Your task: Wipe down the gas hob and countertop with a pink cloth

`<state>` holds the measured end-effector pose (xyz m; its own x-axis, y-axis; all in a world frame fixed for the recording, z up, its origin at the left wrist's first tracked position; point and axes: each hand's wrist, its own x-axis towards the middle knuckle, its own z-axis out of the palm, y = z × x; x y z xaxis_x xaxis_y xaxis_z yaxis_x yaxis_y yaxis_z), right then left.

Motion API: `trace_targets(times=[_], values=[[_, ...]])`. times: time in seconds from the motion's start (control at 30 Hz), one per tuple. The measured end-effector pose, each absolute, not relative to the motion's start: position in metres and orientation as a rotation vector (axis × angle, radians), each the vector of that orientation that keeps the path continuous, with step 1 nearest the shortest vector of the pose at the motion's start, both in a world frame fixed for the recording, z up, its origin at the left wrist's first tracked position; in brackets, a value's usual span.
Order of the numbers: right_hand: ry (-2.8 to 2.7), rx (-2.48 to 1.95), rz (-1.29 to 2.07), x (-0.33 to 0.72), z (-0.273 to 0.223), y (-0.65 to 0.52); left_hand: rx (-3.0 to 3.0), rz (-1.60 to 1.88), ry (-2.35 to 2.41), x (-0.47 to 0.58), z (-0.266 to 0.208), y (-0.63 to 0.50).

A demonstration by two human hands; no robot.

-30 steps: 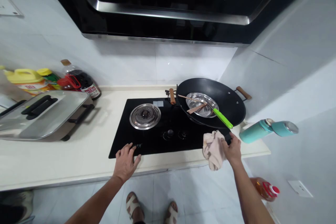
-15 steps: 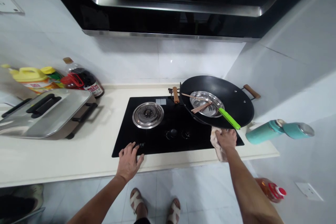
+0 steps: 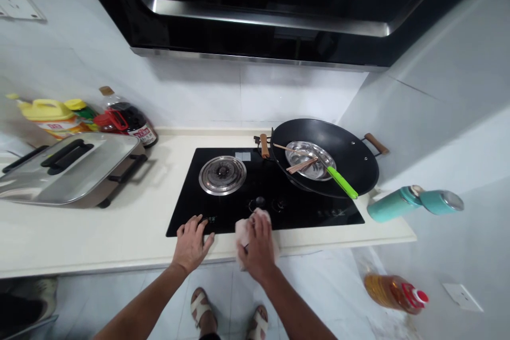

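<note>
My right hand (image 3: 258,244) presses a pale pink cloth (image 3: 242,229) onto the front edge of the black glass gas stove (image 3: 235,212), just before the control knobs (image 3: 260,203). Flat on the stove's front left corner rests my left hand (image 3: 192,241), fingers spread and holding nothing. Behind it is the round metal burner (image 3: 222,175). On the right side of the stove sits a black wok (image 3: 354,154) with wooden handles. It holds a steel bowl (image 3: 319,171), wooden chopsticks (image 3: 300,165) and a tool with a green handle (image 3: 341,181).
A rectangular electric pan (image 3: 91,170) with a glass lid stands left, with several bottles (image 3: 135,122) behind it. At right a turquoise flask (image 3: 392,205) is on the counter. A range hood (image 3: 255,21) overhangs the stove. An oil bottle (image 3: 392,291) stands on the floor.
My right hand has moved left with the cloth, from below the wok to the stove's front middle. My left hand stays at the front left corner. The view has shifted slightly.
</note>
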<state>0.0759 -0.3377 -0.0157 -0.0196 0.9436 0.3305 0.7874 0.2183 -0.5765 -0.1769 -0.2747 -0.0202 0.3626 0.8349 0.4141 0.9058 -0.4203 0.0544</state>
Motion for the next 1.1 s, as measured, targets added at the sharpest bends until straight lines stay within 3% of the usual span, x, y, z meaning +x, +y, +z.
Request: trace_targets(times=[0.2, 0.43, 0.57, 0.73, 0.93, 1.1], values=[[-2.207, -1.459, 0.240, 0.107, -0.010, -0.343, -2.443, -0.583, -1.578, -0.178, -0.020, -0.275], [-1.721, -2.217, -0.064, 0.328, -0.029, -0.371, -2.447, -0.555, -1.599, -0.177, -0.021, -0.275], [-1.392, -2.440, -0.167, 0.375, -0.040, -0.376, -2.444, -0.558, -1.586, -0.175, -0.020, -0.277], [-1.483, -2.155, -0.332, 0.271, -0.046, -0.364, -2.461, -0.596, -1.600, -0.174, -0.019, -0.278], [-2.011, -1.678, 0.036, 0.078, -0.017, -0.341, -2.473, -0.625, -1.636, -0.176, -0.020, -0.277], [-2.248, -1.347, 0.206, 0.021, 0.002, -0.326, -2.469, -0.692, -1.640, -0.180, -0.023, -0.275]])
